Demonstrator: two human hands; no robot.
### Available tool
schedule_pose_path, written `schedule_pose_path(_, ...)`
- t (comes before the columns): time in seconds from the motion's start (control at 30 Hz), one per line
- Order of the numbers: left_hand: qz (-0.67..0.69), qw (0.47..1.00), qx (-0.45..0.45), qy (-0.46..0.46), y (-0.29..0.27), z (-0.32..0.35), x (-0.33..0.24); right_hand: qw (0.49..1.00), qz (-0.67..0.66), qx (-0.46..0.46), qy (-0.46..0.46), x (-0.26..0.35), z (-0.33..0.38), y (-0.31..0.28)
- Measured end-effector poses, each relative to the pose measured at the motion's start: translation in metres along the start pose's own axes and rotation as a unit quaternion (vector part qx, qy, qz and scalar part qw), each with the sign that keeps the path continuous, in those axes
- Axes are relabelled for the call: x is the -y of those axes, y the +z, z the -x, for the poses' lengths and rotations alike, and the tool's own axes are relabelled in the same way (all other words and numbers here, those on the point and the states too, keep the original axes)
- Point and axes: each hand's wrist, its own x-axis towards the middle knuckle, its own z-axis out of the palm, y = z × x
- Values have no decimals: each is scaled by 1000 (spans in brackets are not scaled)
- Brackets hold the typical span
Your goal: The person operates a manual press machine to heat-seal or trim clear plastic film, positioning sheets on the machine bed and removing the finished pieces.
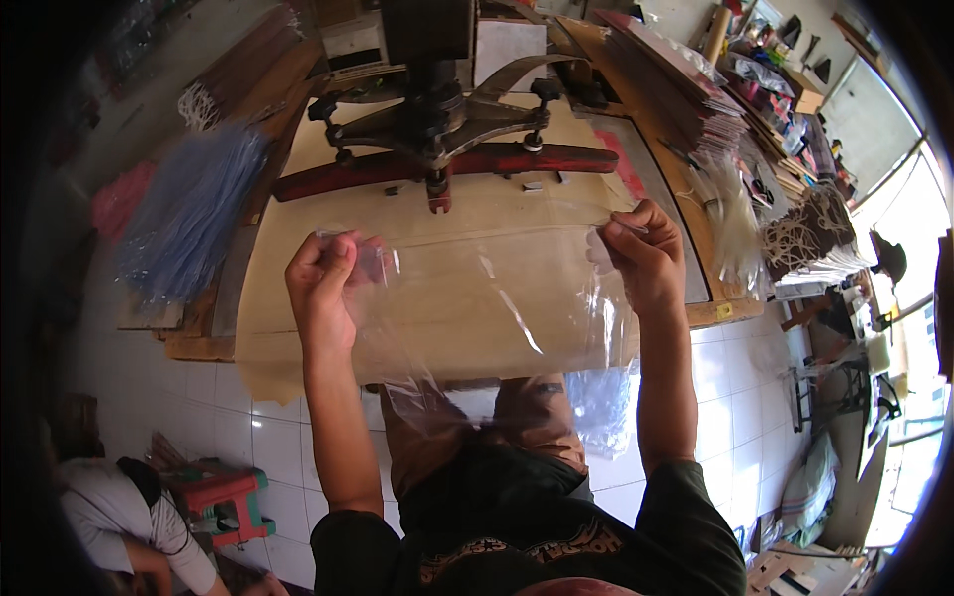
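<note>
A sheet of clear plastic (pixel 507 288) is stretched between my two hands, its lower part hanging past the table edge over my lap. My left hand (pixel 328 281) pinches its left upper corner between thumb and fingers. The right upper corner is gripped by my right hand (pixel 644 256). Under the plastic lies tan paper (pixel 288 248) covering the tabletop. Just beyond my hands, a press machine with a dark red bar (pixel 477 162) stands over the table. A few small dark pieces (pixel 534 187) rest on the paper by the bar.
Bluish clear plastic strips (pixel 194 214) are piled at the left, near a pink bundle (pixel 121 204). Stacked brown sheets (pixel 686 89) and corded bundles (pixel 815 238) fill the right. At lower left, a person (pixel 139 521) is beside a red and green stool (pixel 224 497).
</note>
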Motion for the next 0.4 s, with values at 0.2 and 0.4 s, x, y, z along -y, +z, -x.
schedule_pose_path(0.2,-100,993,35,-43,2,-2,-26,959,217,165,84,9,9,-27)
schedule_pose_path(0.4,-256,957,134,26,38,8,-48,762,579,186,-224,75,10,33)
